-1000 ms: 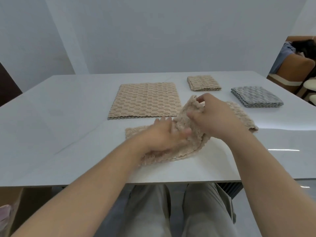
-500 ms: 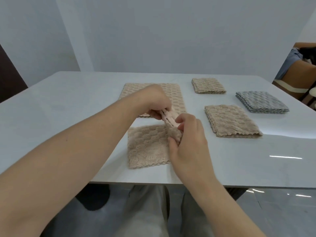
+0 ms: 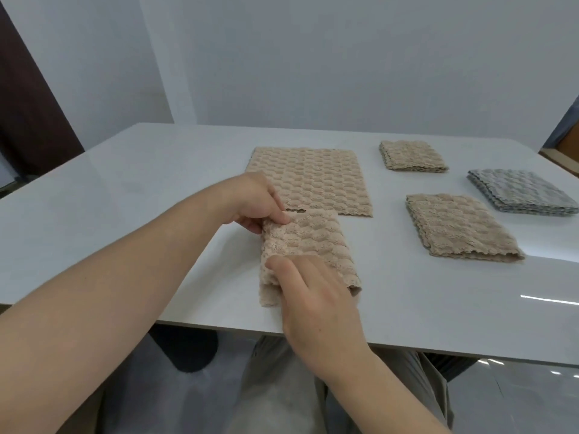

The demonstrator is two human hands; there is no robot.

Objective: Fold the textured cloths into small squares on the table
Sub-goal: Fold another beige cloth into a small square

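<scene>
The flap lifted half a second ago has been laid over: the cloth, doubled at the table's near edge, is pinched at its far corner by the left hand and pressed flat by the right hand, the fold judged nearly finished.

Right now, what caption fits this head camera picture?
The left hand pinches and the right hand presses a half-folded beige cloth on the white table.
</scene>
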